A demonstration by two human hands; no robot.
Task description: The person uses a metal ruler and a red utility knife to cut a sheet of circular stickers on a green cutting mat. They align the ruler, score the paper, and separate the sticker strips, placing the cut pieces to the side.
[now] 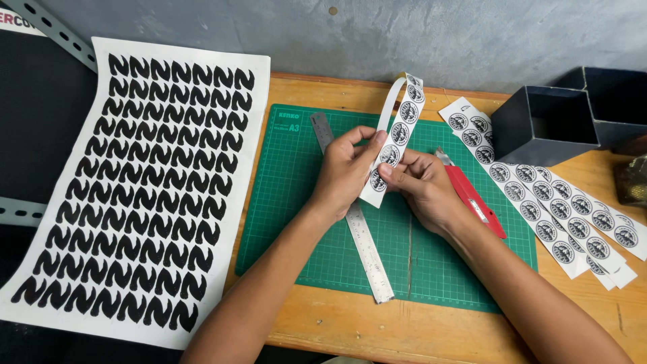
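Both hands meet above the middle of the green cutting mat (431, 269), pinching one narrow strip of round black-and-white stickers (397, 128). The left hand (344, 168) grips the strip's left edge, thumb lying across its face and fingers curled behind it, so those fingertips are hidden. The right hand (421, 185) closes thumb and forefinger on the strip's lower part; whether a sticker is lifting there cannot be made out, since the fingers cover that spot. The strip rises from the hands and curls over at its top, showing its plain white back. Under the left wrist a steel ruler (367, 249) lies along the mat, its middle covered by the hand. A red utility knife (475, 202) rests on the mat just beside the right hand, its blade end partly hidden behind the fingers. Further right, more sticker strips (559, 209) fan across the wooden counter (377, 330), overlapping, their upper ends near a dark open box (546, 125). At the left, a large sheet of black curved shapes (141, 189) overhangs the counter.
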